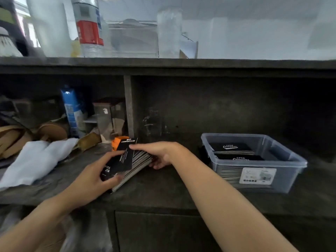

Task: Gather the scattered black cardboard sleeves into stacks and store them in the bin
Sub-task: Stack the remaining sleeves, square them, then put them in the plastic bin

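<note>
A crumpled white cloth (36, 159) lies at the left of the dark counter (172, 188), with a blue carton (71, 110) standing in the recess behind it. Near the middle, the left hand (92, 179) grips the near end of a slanted, fanned stack of black cardboard sleeves (125, 159) – thumb on the top sleeve – while the right hand (160, 155) holds the stack's far side, thumb on top and fingers curled beneath, an orange box (117, 142) just behind. Well apart to the right sits the clear plastic bin (285, 179) – more sleeves (231, 147) lie stacked flat inside it
</note>
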Action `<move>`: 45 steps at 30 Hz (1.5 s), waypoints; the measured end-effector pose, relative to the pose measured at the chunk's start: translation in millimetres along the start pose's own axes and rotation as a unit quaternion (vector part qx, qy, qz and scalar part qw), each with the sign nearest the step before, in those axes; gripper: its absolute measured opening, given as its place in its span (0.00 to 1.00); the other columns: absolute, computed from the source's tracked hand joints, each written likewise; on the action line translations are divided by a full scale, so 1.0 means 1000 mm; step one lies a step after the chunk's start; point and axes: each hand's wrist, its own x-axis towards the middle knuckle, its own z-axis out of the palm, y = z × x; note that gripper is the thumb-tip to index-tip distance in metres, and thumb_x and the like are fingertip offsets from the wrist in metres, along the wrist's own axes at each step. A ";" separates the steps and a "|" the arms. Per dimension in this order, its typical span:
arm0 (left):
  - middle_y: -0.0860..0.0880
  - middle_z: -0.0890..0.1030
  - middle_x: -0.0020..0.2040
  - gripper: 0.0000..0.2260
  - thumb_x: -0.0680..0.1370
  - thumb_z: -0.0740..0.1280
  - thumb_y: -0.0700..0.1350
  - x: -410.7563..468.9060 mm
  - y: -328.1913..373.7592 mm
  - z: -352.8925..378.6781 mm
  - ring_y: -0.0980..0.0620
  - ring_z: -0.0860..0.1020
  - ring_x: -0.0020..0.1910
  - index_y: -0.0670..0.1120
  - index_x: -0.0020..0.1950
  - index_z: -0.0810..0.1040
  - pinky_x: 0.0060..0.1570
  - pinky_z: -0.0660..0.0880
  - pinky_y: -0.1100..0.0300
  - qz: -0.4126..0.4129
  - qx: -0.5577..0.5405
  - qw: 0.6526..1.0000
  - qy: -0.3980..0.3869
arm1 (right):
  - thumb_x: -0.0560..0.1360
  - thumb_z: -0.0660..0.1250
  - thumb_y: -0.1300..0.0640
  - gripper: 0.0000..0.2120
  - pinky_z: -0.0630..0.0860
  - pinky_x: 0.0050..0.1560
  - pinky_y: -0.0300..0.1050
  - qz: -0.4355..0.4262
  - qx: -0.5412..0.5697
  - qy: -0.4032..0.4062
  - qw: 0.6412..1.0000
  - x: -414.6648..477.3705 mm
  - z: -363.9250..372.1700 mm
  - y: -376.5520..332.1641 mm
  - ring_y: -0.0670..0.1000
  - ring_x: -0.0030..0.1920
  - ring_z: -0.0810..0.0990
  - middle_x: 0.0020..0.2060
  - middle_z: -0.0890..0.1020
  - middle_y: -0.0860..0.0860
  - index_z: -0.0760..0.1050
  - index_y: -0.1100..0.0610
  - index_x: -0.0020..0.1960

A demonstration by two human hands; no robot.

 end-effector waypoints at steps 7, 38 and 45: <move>0.63 0.74 0.70 0.38 0.65 0.75 0.68 0.022 -0.002 0.003 0.66 0.74 0.67 0.68 0.73 0.67 0.64 0.73 0.57 0.006 -0.132 0.990 0.046 | 0.66 0.78 0.35 0.34 0.82 0.57 0.47 -0.174 0.228 0.137 0.948 -0.025 0.012 0.048 0.49 0.56 0.84 0.55 0.86 0.49 0.78 0.54 0.64; 0.62 0.76 0.66 0.38 0.64 0.71 0.75 0.025 0.002 0.027 0.67 0.74 0.63 0.64 0.72 0.71 0.58 0.69 0.76 0.057 -0.018 0.998 -0.015 | 0.73 0.75 0.40 0.39 0.70 0.73 0.53 -0.267 -0.155 0.131 0.942 -0.075 -0.008 0.111 0.49 0.70 0.70 0.69 0.72 0.49 0.60 0.49 0.76; 0.57 0.83 0.62 0.35 0.63 0.83 0.52 0.033 -0.022 0.024 0.60 0.80 0.61 0.58 0.68 0.77 0.64 0.75 0.63 -0.015 -0.122 0.992 -0.010 | 0.72 0.76 0.40 0.28 0.79 0.63 0.50 -0.335 -0.130 0.234 0.903 -0.107 0.001 0.099 0.44 0.60 0.78 0.60 0.80 0.45 0.70 0.46 0.66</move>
